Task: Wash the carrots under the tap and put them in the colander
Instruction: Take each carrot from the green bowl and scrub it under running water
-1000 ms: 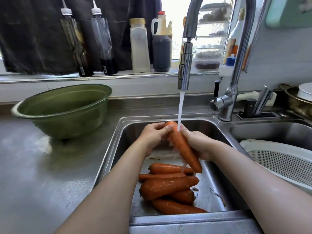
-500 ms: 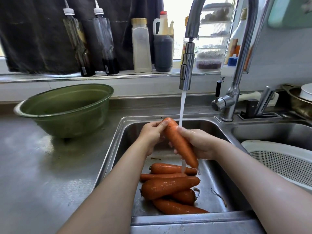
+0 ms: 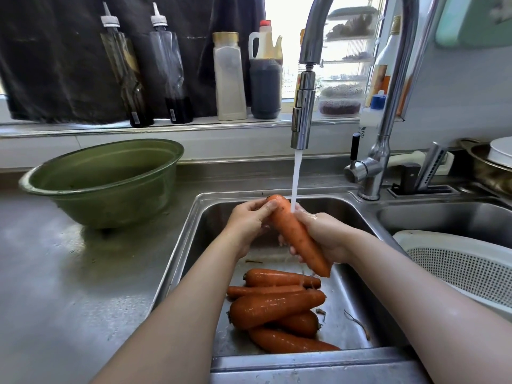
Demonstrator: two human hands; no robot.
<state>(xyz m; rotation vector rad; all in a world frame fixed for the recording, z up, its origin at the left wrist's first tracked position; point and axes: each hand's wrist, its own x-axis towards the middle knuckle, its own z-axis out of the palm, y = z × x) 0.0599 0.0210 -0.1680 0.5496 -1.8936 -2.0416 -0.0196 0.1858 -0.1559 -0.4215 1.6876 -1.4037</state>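
Sink walls [image 3: 205, 234] flank left hand [image 3: 249, 225] and right hand [image 3: 325, 239] — both grip one carrot [image 3: 295, 235] beneath the tap [image 3: 303, 106].

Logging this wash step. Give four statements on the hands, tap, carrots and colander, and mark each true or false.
1. The left hand and right hand both hold one carrot under the stream. True.
2. The tap is off. False: water runs from it down to the carrot.
3. More carrots lie in the sink below the hands. True.
4. The colander stands on the counter left of the sink. False: it sits to the right of the sink; a green bowl stands on the left.
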